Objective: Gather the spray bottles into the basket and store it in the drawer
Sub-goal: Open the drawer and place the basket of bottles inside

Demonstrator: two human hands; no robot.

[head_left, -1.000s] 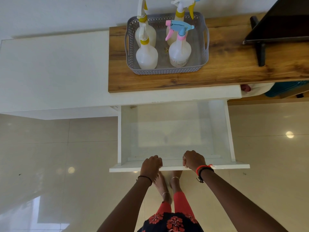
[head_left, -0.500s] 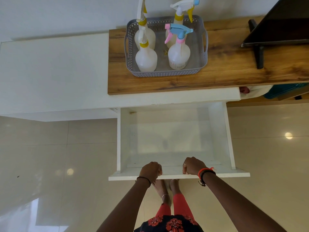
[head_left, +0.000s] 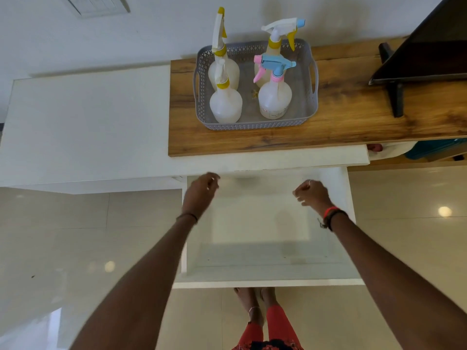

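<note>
A grey perforated basket (head_left: pixel 255 125) stands on the wooden counter top (head_left: pixel 353 117). Several white spray bottles stand upright inside it: those on the left (head_left: pixel 225 105) have yellow collars, the front right one (head_left: pixel 274 99) has a pink and blue trigger head. Below the counter a white drawer (head_left: pixel 265 282) is pulled out, with nothing inside. My left hand (head_left: pixel 199 193) and my right hand (head_left: pixel 312 194) hover above the drawer's far end, below the basket. Both hold nothing, with fingers loosely curled and apart.
A dark screen on a black stand (head_left: pixel 424 54) sits at the right of the wooden top. A white cabinet top (head_left: pixel 88 122) extends left. My bare feet (head_left: pixel 255 306) stand on the glossy tiled floor just in front of the drawer.
Both hands have let go of the drawer's front edge and risen toward the counter. The drawer stays pulled out.
</note>
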